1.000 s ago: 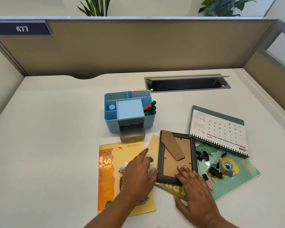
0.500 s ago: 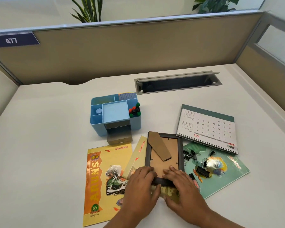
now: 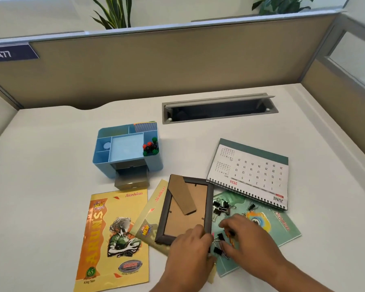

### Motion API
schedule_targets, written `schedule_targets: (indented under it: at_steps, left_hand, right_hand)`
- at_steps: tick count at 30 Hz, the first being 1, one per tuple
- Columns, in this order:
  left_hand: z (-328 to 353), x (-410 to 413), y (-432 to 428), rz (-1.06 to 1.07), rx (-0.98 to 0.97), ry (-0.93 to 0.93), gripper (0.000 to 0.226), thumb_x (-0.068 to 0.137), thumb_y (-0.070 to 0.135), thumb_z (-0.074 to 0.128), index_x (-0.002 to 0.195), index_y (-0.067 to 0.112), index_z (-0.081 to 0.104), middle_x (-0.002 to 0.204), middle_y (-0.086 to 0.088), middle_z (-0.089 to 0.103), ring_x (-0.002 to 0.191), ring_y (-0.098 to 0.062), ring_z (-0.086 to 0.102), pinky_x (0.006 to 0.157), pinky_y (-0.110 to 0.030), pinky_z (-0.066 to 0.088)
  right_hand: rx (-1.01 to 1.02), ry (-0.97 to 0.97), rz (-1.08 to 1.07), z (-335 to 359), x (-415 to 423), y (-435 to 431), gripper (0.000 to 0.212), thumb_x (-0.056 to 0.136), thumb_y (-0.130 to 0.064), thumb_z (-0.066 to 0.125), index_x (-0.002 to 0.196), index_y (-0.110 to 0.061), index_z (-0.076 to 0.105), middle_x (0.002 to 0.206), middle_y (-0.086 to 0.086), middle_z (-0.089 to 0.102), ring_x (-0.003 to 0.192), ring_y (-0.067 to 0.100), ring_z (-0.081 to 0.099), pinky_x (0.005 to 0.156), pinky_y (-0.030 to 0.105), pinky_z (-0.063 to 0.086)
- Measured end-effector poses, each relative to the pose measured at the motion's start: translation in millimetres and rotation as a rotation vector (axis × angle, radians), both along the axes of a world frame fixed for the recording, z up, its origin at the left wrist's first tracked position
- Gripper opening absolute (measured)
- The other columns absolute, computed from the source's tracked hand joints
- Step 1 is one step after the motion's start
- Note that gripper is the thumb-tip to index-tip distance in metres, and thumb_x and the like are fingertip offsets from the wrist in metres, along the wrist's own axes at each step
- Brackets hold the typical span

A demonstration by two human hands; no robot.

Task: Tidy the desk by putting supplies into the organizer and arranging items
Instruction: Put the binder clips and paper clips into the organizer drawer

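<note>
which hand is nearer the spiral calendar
The right hand. It lies on the green notebook among the binder clips, just below the calendar. The left hand is farther away, at the picture frame's near corner.

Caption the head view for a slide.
Two hands gather binder clips beside a face-down picture frame near a blue organizer.
</note>
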State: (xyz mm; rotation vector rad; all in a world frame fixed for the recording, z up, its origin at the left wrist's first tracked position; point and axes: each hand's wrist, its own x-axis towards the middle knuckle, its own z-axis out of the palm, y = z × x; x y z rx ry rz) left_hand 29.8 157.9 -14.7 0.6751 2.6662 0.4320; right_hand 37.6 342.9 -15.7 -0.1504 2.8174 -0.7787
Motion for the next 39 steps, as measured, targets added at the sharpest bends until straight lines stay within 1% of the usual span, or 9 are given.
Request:
schedule_targets:
  at_steps: [6,11,14,19,22,25,27,33,39]
  left_hand:
    - [7,3,21,-0.040,-0.215,-0.178,0.039,0.090,0.021,0.060,0.127,0.017,0.048,0.123,-0.009,0.047,0.108,-0.035,0.057,0.087,-0.044,0.049]
    - [6,7,27,0.004,-0.256,-0.153,0.039,0.087,0.014,0.063,0.123,0.016,0.047,0.119,-0.008,0.049,0.103,-0.033,0.058,0.076,-0.043,0.048]
    - [4,9,27,0.027,-0.239,-0.125,0.041,0.084,0.019,0.066,0.120,0.020,0.047,0.116,-0.005,0.051,0.101,-0.030,0.059,0.074,-0.040,0.049]
    - [4,11,28,0.057,-0.204,-0.075,0.053,0.079,0.045,0.069,0.123,0.023,0.048,0.114,-0.003,0.053,0.100,-0.027,0.060,0.076,-0.038,0.049]
    - [5,13,33,0.095,-0.192,-0.031,0.044,0.085,0.041,0.064,0.122,0.023,0.050,0.114,-0.003,0.054,0.101,-0.027,0.060,0.075,-0.036,0.047]
    - [6,13,36,0.129,-0.187,0.001,0.023,0.090,0.029,0.057,0.111,0.023,0.058,0.108,-0.002,0.056,0.096,-0.027,0.061,0.069,-0.035,0.045]
    - [5,12,37,0.133,-0.182,0.005,0.018,0.090,0.025,0.054,0.107,0.023,0.058,0.105,-0.002,0.058,0.095,-0.027,0.061,0.069,-0.036,0.046]
    - [5,10,40,0.157,-0.117,-0.017,0.018,0.084,0.030,0.053,0.101,0.026,0.057,0.101,0.002,0.057,0.092,-0.025,0.061,0.066,-0.033,0.043]
    - [4,4,48,0.209,-0.053,-0.029,0.024,0.082,0.041,0.056,0.102,0.028,0.059,0.101,0.006,0.056,0.090,-0.021,0.060,0.068,-0.032,0.046]
  right_hand:
    - [0.071,-0.070,0.165,-2,3,3,0.042,0.085,-0.049,0.054,0.127,-0.039,0.051,0.117,-0.015,0.051,0.106,0.006,0.054,0.076,0.025,0.041]
    - [0.125,-0.071,0.231,-9,4,2,0.037,0.086,-0.041,0.055,0.123,-0.037,0.051,0.115,-0.011,0.052,0.102,0.011,0.056,0.076,0.032,0.051]
    - [0.144,-0.053,0.259,-14,6,3,0.039,0.086,-0.037,0.056,0.124,-0.036,0.051,0.114,-0.010,0.051,0.100,0.013,0.057,0.074,0.031,0.052]
    - [0.101,-0.035,0.255,-20,9,6,0.056,0.084,-0.035,0.060,0.137,-0.036,0.042,0.117,-0.009,0.050,0.104,0.013,0.056,0.073,0.031,0.052]
    - [0.096,-0.027,0.272,-21,11,8,0.051,0.082,-0.036,0.062,0.132,-0.036,0.048,0.112,-0.010,0.049,0.101,0.012,0.056,0.070,0.030,0.052]
    - [0.094,-0.019,0.290,-20,13,9,0.042,0.084,-0.035,0.060,0.125,-0.034,0.052,0.111,-0.008,0.048,0.099,0.013,0.055,0.067,0.030,0.051]
    - [0.093,-0.019,0.295,-21,15,10,0.036,0.085,-0.032,0.059,0.121,-0.032,0.054,0.112,-0.006,0.047,0.100,0.015,0.054,0.067,0.032,0.052]
    - [0.076,0.001,0.279,-27,19,18,0.017,0.086,-0.030,0.056,0.102,-0.026,0.061,0.097,-0.002,0.056,0.089,0.019,0.059,0.060,0.033,0.048]
    - [0.048,-0.010,0.279,-28,15,22,0.012,0.086,-0.029,0.053,0.090,-0.025,0.064,0.090,-0.002,0.055,0.080,0.018,0.058,0.055,0.033,0.043]
